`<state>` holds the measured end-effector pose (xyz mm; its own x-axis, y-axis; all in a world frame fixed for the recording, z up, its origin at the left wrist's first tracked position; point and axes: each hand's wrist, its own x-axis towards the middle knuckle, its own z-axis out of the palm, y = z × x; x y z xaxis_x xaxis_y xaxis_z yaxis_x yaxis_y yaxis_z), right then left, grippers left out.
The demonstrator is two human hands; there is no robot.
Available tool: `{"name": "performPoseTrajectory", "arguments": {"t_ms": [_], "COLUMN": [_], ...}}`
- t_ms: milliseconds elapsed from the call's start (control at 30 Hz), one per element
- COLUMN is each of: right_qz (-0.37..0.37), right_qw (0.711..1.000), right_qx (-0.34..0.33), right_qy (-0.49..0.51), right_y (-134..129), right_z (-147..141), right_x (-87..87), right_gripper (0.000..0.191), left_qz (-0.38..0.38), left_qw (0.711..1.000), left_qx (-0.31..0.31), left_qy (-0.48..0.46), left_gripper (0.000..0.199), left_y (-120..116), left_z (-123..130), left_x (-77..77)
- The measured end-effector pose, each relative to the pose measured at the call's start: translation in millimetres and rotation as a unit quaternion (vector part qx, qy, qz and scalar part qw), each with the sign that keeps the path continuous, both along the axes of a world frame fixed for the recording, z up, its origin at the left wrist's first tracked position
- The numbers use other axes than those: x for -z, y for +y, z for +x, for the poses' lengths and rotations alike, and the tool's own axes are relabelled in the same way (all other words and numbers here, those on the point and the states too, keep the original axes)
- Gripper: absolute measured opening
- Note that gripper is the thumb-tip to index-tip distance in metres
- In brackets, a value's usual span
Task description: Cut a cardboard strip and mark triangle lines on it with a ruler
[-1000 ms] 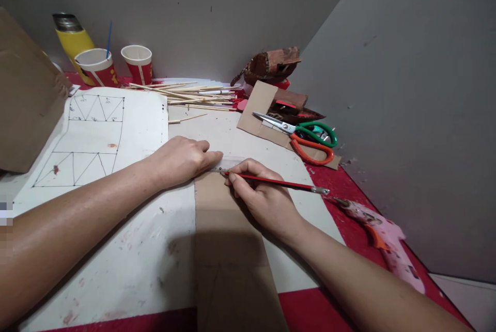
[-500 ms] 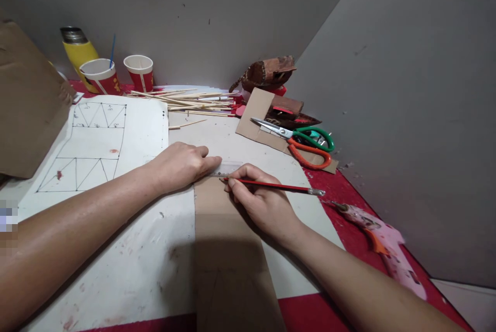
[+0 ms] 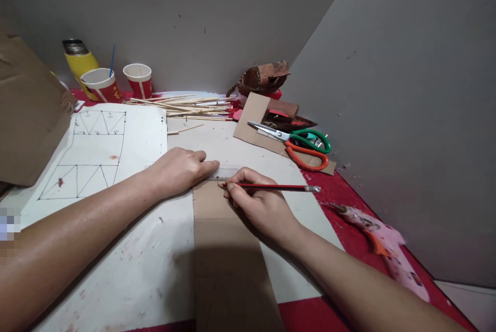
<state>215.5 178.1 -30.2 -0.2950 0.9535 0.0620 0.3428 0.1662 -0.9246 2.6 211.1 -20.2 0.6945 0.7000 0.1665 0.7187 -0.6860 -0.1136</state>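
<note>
My left hand [image 3: 184, 168] presses a clear ruler [image 3: 229, 171] down across the far end of a brown cardboard strip [image 3: 227, 228], its fingers partly curled and bunched over the ruler's left part. In my right hand [image 3: 261, 210] is a red and black pencil [image 3: 277, 187], pinched between thumb and fingers. The pencil's tip is at the cardboard, just below the ruler's near edge. The strip lies lengthwise toward me on a large white sheet [image 3: 127, 280], and a shadow covers its near part.
A paper [image 3: 143, 141] with drawn triangles lies left, beside a cardboard piece [image 3: 31, 110]. Behind are a yellow bottle [image 3: 83, 66], paper cups [image 3: 138, 81] and wooden sticks [image 3: 186, 107]. Scissors [image 3: 289, 137] rest on cardboard at right, a pink glue gun [image 3: 387, 239] nearer me.
The pencil tip has shifted slightly left along the ruler's edge, and the pencil lies more level. My left hand stays on the ruler. The whole view has tilted slightly.
</note>
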Motion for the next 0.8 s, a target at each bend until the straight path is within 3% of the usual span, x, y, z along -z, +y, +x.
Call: {"name": "performPoseTrajectory", "arguments": {"t_ms": [167, 367, 567, 800], "right_qz": [-0.052, -0.019, 0.008, 0.065], "right_qw": [0.988, 0.972, 0.973, 0.985], "right_qx": [0.054, 0.087, 0.070, 0.063], "right_qy": [0.134, 0.218, 0.220, 0.148], "right_y": [-3.5, -6.7, -12.5, -17.7], "right_z": [0.8, 0.6, 1.8, 5.5], "right_x": [-3.8, -7.3, -5.8, -5.5], "right_gripper": [0.016, 0.021, 0.017, 0.024], "left_qz": [0.019, 0.048, 0.047, 0.015], "left_qw": [1.000, 0.998, 0.998, 1.000], "left_qx": [0.007, 0.022, 0.024, -0.019], "left_qy": [-0.009, -0.027, -0.020, -0.012], "left_gripper": [0.024, 0.024, 0.027, 0.029], "left_y": [-0.9, -1.4, -2.6, -10.3], "left_z": [-2.6, -5.8, -8.0, -5.1], "left_x": [-1.2, -1.2, -1.2, -2.1]}}
